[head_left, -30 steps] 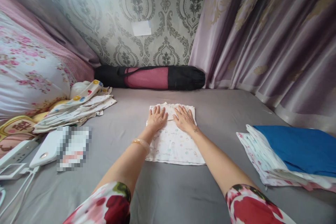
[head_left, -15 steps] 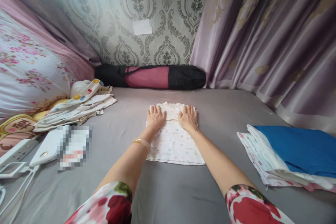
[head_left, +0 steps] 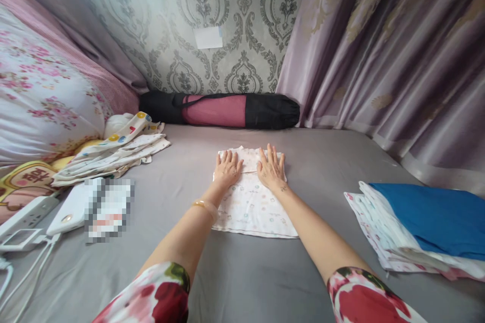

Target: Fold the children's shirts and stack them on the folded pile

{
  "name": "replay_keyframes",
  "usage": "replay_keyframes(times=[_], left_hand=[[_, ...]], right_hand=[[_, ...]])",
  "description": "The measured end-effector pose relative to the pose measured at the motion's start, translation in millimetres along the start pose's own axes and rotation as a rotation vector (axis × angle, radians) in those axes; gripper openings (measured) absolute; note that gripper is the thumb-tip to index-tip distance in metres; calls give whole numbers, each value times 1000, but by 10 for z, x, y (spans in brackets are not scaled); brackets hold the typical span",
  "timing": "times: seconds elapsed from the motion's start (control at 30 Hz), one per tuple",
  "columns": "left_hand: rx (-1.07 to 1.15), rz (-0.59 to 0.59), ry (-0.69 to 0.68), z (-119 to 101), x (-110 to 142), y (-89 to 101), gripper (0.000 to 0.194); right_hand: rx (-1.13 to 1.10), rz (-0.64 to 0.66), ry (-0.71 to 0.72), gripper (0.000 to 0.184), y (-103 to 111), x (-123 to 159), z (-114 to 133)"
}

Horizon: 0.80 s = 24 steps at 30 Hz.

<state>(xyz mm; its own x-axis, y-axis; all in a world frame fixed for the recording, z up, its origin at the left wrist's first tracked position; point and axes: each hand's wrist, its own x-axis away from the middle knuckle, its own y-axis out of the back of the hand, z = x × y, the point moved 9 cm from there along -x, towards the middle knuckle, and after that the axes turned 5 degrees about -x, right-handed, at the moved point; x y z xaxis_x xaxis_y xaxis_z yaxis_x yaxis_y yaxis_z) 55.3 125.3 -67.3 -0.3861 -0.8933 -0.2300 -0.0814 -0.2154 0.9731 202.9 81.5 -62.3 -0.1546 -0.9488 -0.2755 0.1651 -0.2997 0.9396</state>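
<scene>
"Grey bedsheet [head_left: 182, 166] beneath us: what's changed?"

"Our left hand [head_left: 228, 169] lies flat, fingers parted, on the printed white garment [head_left: 250, 212] mid-bed; its folded flap [head_left: 250, 161] shows more now our right hand [head_left: 271, 167] has slid outward, fingers spread, leaving both hands flanking it."

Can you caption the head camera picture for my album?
Left hand and right hand, spread on a white, patterned piece of cloth atop a smooth grey sheet.

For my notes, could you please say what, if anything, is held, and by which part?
Nothing is held; left hand and right hand rest open on flat white printed fabric.
</scene>
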Motion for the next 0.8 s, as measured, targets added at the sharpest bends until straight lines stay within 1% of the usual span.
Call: replay_keyframes(times=[0.1,0.3,0.37,0.43,0.5,0.53,0.57,0.67,0.73,0.8], left_hand=[[25,61,-36,-16,-18,-72,59],[45,58,-25,2,-34,-87,57],[44,16,-9,10,-17,-28,57],[43,-66,-15,1,8,70,57],[42,-120,-69,-42,29,131,57],[43,-112,-116,-79,34,122,56],[44,-85,-163,-114,34,90,55],[41,5,-244,-165,18,-33,55],[32,2,-250,-165,3,-56,55],[13,-35,-246,-169,0,-26,51]], right_hand=[[-42,81,47,52,-89,-14,19],[-60,106,39,52,-108,-27,-2],[-61,106,34,52,-92,-17,1],[-52,63,27,54,-37,-6,1],[-40,-5,49,58,36,5,25],[-40,-17,82,58,50,10,54],[-48,-2,121,56,38,15,90],[-95,130,193,51,-82,20,152],[-113,175,186,51,-119,8,148],[-116,187,173,51,-112,-12,147]])
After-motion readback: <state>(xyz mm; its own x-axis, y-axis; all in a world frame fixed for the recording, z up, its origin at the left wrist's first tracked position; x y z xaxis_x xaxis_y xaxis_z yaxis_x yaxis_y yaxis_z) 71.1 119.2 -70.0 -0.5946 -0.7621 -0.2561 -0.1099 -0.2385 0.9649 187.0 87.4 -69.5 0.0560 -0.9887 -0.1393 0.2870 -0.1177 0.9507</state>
